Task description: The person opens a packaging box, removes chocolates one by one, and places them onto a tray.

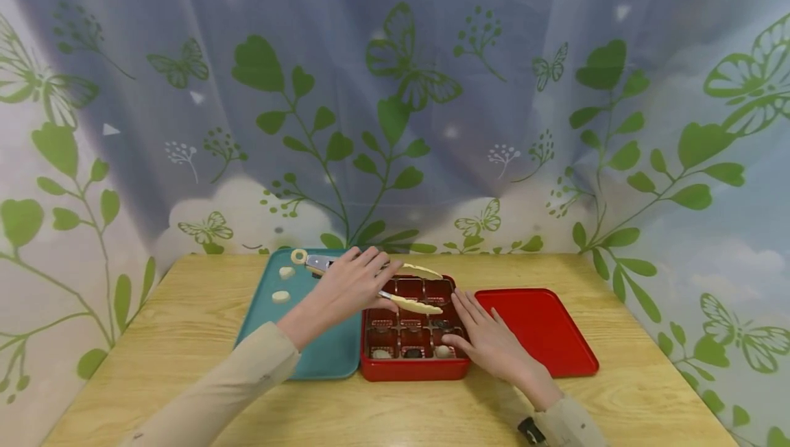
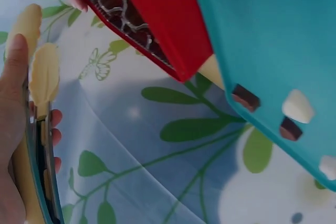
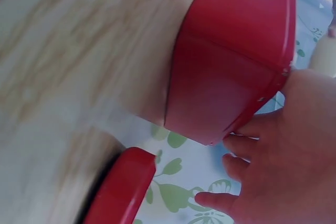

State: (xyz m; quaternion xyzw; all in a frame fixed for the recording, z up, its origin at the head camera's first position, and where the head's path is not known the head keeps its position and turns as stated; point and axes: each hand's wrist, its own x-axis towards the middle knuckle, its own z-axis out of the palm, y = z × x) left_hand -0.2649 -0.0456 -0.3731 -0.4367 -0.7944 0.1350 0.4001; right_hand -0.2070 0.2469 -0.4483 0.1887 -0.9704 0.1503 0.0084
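We see the left hand curled around a pair of tongs, its grip clamped on the metal shaft. The tongs' long axis runs from the far edge of the teal tray rightward, and the two cream tips stand apart over the far rows of the red compartment box. So the box lies just right of and nearer than the gripping hand, with the tips already above it. The right hand lies flat, fingers straight, pressing the box's right edge, between the box and the red lid beside it on the surface. The pale pieces sit at the tray's far left corner, behind the tongs' handle end and closer to the left hand.
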